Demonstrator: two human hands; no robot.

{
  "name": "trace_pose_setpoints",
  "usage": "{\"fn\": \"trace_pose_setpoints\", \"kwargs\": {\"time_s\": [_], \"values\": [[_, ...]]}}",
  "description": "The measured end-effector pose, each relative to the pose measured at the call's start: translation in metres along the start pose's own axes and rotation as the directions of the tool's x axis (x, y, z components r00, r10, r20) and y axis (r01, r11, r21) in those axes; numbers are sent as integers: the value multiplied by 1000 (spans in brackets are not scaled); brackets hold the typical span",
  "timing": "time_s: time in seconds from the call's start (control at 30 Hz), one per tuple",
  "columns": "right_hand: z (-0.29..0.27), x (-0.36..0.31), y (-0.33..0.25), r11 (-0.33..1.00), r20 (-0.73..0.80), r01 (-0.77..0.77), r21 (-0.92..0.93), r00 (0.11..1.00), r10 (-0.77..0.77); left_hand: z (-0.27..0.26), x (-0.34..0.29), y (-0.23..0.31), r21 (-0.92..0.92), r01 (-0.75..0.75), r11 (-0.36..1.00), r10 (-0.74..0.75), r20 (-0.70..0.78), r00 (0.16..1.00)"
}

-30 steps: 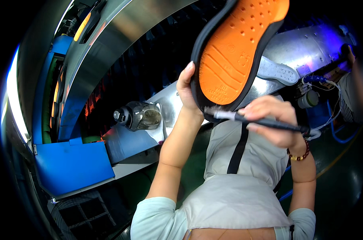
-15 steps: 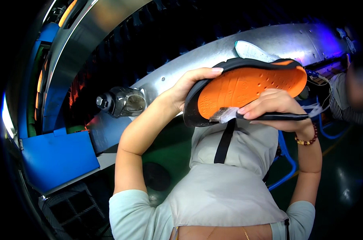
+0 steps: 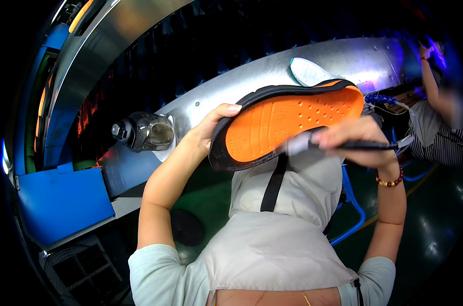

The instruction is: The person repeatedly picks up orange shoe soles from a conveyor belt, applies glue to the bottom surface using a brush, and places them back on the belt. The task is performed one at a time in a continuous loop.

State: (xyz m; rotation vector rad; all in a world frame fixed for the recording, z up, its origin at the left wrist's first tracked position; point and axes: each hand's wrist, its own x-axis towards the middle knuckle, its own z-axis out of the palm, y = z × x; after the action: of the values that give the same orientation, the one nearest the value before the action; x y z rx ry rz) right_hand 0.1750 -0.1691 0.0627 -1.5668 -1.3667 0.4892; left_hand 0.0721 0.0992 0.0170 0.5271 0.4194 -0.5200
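Note:
A shoe sole (image 3: pixel 292 120) with an orange inside and a raised black rim is held tilted over my lap, its orange face toward me. My left hand (image 3: pixel 215 125) grips the broad left end, thumb on the rim and the other fingers hidden behind. In my right hand (image 3: pixel 356 136), closed and partly blurred, is a brush (image 3: pixel 369 146) with a dark handle. Its pale head is smeared by motion and lies at the sole's near edge; whether it touches the rim or the orange face I cannot tell.
Beyond the sole runs a curved metal bench (image 3: pixel 201 112) with a white sole-shaped piece (image 3: pixel 313 72) on it. A dark clear bottle (image 3: pixel 147 131) stands at left, near a blue box-like panel (image 3: pixel 65 206). Another person (image 3: pixel 438 109) works at far right, past a blue tube frame (image 3: pixel 361 206).
The sole and my left hand have shifted left and slightly down in the view. My right hand has moved the brush along the sole's near edge. The other person's raised arm has come into view.

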Motion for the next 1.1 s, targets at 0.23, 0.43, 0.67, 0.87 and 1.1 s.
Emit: {"fn": "trace_pose_setpoints", "kwargs": {"time_s": [0.23,0.43,0.67,0.87,1.1], "values": [[7,1,-24,994,58,63,-88,997,-58,-9,-12,36,147,-48,988,40,56,998],[20,27,-42,999,-361,26,35,933,-11,-20,38,7,-261,-219,940,328,512,794],[29,31,47,832,-546,-117,542,704,454,22,72,-25,-95,-109,990,129,245,961],[15,61,41,867,-671,-74,493,602,433,35,74,-35,-69,-251,966,258,361,896],[70,65,15,946,-645,-89,-312,751,-142,21,77,-19,-14,-539,842,540,28,841]]}}
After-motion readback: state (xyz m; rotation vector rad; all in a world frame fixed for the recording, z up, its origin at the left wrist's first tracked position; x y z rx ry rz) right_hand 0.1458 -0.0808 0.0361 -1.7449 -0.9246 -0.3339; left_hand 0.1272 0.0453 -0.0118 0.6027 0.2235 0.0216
